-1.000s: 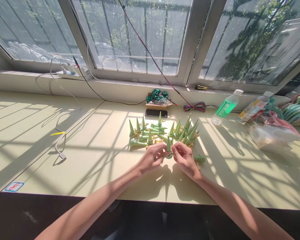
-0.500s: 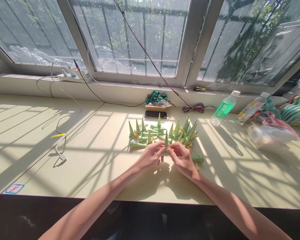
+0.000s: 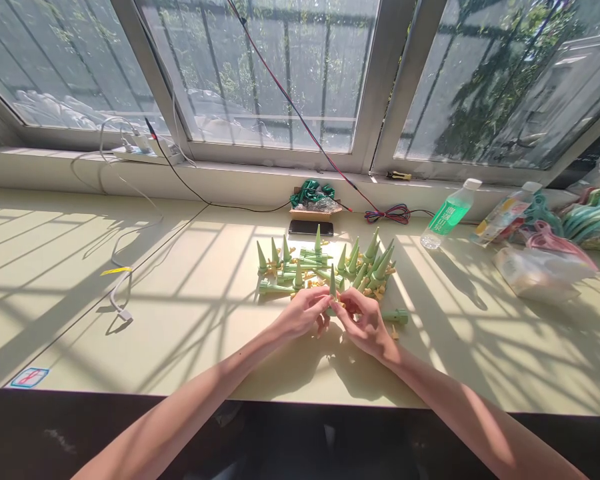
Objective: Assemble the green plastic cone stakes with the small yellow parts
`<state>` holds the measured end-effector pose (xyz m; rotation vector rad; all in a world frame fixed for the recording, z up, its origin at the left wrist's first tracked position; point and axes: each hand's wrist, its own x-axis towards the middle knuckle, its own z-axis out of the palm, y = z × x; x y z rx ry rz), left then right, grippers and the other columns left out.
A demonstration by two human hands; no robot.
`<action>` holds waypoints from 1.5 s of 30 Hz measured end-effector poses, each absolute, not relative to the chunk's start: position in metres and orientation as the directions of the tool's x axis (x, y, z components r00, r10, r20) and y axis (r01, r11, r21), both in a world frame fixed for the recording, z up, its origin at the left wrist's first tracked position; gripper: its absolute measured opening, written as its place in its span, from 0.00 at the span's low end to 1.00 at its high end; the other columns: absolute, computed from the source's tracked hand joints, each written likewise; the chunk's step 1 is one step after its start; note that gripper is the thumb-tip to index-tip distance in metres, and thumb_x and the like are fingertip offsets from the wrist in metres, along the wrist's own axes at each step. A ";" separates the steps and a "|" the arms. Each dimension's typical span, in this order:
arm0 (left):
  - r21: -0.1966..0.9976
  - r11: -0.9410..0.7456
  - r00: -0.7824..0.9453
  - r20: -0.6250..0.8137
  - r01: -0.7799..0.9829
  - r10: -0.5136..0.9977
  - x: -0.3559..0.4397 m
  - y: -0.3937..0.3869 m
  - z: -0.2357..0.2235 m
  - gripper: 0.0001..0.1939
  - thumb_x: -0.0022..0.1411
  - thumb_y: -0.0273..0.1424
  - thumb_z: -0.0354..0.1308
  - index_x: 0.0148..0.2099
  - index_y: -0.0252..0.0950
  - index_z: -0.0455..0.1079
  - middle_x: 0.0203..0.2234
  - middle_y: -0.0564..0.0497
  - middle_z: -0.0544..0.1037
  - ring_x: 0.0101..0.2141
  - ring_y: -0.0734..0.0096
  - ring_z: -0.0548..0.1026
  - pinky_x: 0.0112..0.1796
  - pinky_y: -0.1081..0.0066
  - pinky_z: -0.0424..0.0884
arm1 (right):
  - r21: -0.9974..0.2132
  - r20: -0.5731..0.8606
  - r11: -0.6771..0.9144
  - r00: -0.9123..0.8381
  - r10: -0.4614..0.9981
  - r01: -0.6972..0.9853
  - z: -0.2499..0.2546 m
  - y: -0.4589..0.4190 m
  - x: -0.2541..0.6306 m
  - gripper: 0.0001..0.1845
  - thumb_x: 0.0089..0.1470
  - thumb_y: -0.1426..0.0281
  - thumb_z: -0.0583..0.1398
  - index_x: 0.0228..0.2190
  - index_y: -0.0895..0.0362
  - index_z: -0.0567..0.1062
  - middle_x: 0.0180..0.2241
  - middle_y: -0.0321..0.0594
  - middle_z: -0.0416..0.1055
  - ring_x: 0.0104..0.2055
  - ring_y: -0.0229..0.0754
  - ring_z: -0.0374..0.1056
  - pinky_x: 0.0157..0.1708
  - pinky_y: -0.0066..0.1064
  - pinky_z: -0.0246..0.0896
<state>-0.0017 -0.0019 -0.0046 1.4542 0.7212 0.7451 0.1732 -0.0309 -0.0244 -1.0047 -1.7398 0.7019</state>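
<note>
A green plant watering spike point(image 3: 333, 283) stands point up between my hands, a little above the table's front half. My left hand point(image 3: 303, 313) is closed around its lower part from the left. My right hand point(image 3: 366, 321) pinches at the spike's base, where a small yellow valve piece point(image 3: 335, 302) shows between the fingers; its exact fit is hidden. Just beyond my hands are several upright green spikes point(image 3: 381, 268), green tubes point(image 3: 276, 288) lying flat, and small yellow pieces point(image 3: 379, 291). One green tube point(image 3: 396, 317) lies right of my right hand.
A black phone point(image 3: 311, 229) lies before a small box point(image 3: 314, 215) of green material. To the right are a green-labelled bottle point(image 3: 446, 217), another bottle point(image 3: 505, 213), a plastic bag point(image 3: 535, 277) and coiled cable point(image 3: 387, 215). A white cable point(image 3: 123, 313) crosses the left side.
My right fingers have shifted slightly inward across the front of the spike, and the yellow piece shows more clearly. The spike stays almost in place.
</note>
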 end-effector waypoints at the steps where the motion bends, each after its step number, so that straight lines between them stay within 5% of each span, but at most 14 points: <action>1: 1.000 -0.020 0.590 0.021 -0.009 0.807 -0.002 -0.002 -0.005 0.20 0.67 0.46 0.56 0.40 0.31 0.69 0.26 0.51 0.72 0.22 0.74 0.74 0.16 0.79 0.68 | -0.810 0.457 0.495 -0.190 0.869 0.313 -0.024 -0.031 0.173 0.13 0.63 0.63 0.58 0.29 0.55 0.67 0.22 0.32 0.63 0.22 0.34 0.55 0.23 0.29 0.51; 20: 0.990 -0.112 0.568 0.045 0.083 0.822 -0.002 -0.001 -0.007 0.20 0.68 0.47 0.53 0.38 0.33 0.66 0.25 0.53 0.71 0.18 0.76 0.71 0.15 0.77 0.65 | -0.761 0.494 0.532 -0.198 0.846 0.371 -0.028 -0.028 0.173 0.12 0.65 0.64 0.56 0.30 0.55 0.67 0.22 0.32 0.61 0.22 0.34 0.53 0.23 0.29 0.50; 28: 0.785 -0.542 0.413 0.406 0.298 0.815 -0.008 0.004 -0.009 0.12 0.68 0.38 0.56 0.39 0.34 0.74 0.37 0.46 0.72 0.25 0.77 0.67 0.23 0.76 0.65 | -0.704 0.611 0.547 -0.005 0.792 0.454 -0.040 -0.022 0.173 0.09 0.66 0.65 0.55 0.40 0.56 0.73 0.19 0.30 0.60 0.18 0.35 0.54 0.21 0.29 0.51; 35: 0.680 -0.597 0.471 0.397 0.425 0.788 -0.006 0.005 -0.023 0.08 0.66 0.28 0.57 0.32 0.33 0.71 0.26 0.52 0.69 0.25 0.75 0.64 0.28 0.74 0.62 | -0.593 0.726 0.608 0.024 0.687 0.528 -0.036 -0.027 0.172 0.10 0.66 0.70 0.53 0.33 0.56 0.71 0.22 0.35 0.66 0.20 0.35 0.59 0.22 0.28 0.55; 45: 0.585 -0.632 0.517 0.381 0.508 0.767 -0.006 0.009 -0.029 0.08 0.69 0.30 0.53 0.41 0.34 0.73 0.32 0.47 0.75 0.32 0.65 0.72 0.35 0.67 0.69 | -0.597 0.712 0.614 -0.010 0.702 0.516 -0.034 -0.025 0.170 0.12 0.65 0.68 0.54 0.30 0.56 0.71 0.21 0.34 0.64 0.20 0.35 0.57 0.22 0.28 0.53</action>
